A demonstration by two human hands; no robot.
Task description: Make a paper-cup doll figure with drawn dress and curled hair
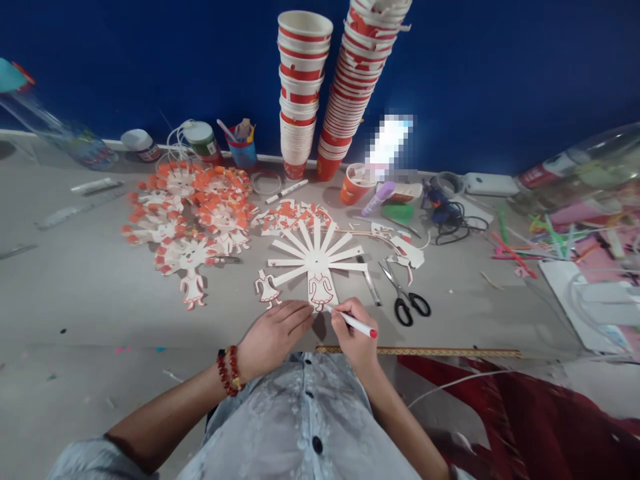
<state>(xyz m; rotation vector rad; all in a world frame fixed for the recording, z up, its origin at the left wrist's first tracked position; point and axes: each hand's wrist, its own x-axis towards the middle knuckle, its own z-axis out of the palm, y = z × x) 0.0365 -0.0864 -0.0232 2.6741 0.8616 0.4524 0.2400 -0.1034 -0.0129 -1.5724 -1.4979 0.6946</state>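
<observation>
My right hand (357,333) grips a white marker (356,323) with a red end, its tip at the foot of a small dress figure drawn in red and dark lines. That drawing is on a white paper cutout (316,257) whose strips fan out like rays. Flat on the table, my left hand (277,335) has its fingers stretched out at the cutout's lower edge. Just left of the cutout lies a small cut-out dress figure (268,289). A pen (370,280) and black-handled scissors (404,293) lie to the right.
Finished-looking paper dolls with orange-tipped rays (187,207) are heaped at the left. Tall stacks of paper cups (300,93) stand at the back. Orange scraps (295,217) lie behind the cutout. A glue gun (437,197), a purple marker (379,199) and craft sticks (560,233) are to the right.
</observation>
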